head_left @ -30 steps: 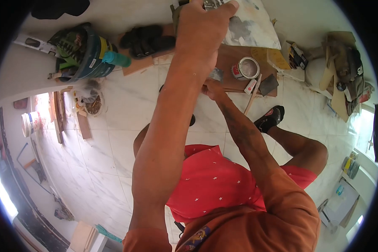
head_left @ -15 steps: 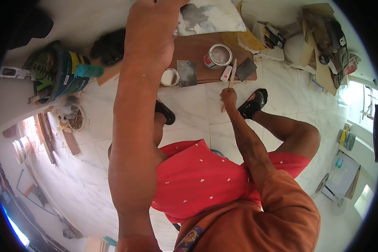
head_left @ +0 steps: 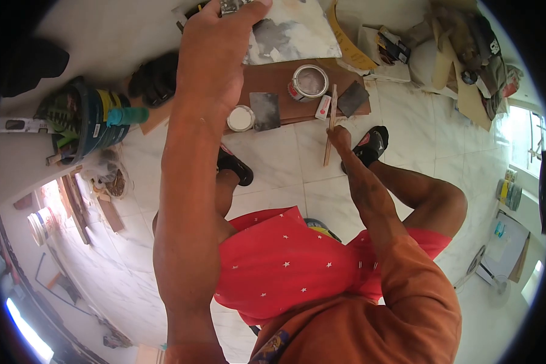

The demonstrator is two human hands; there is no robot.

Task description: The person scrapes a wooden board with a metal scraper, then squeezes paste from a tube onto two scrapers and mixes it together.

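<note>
Two hands, one wooden stick pinched in the right

The right hand (head_left: pixel 340 137) has its fingers pressed together on one wooden stick (head_left: pixel 332 112), which runs both ahead of and behind them. Just ahead of those fingers lies one small red-and-white box (head_left: pixel 324 107); ahead to their right and left, two dark sheets (head_left: pixel 352 98); farther ahead, one open can (head_left: pixel 309 82). One round white tub (head_left: pixel 241 118) stands well to their left. Farthest ahead, the left hand (head_left: pixel 215 45) is beside one metal piece (head_left: pixel 234 6) and one mottled sheet (head_left: pixel 294 36); its fingers run to the frame edge, so I cannot tell their grip.

A second ago the right hand was apart from the stick; half a second ago it was already on it, the stick more tilted.

Bare floor (head_left: pixel 270 151) opens left of the right fingers, between two feet (head_left: pixel 235 168). Ahead, it ends at the near edge of one brown board (head_left: pixel 288 73).
</note>
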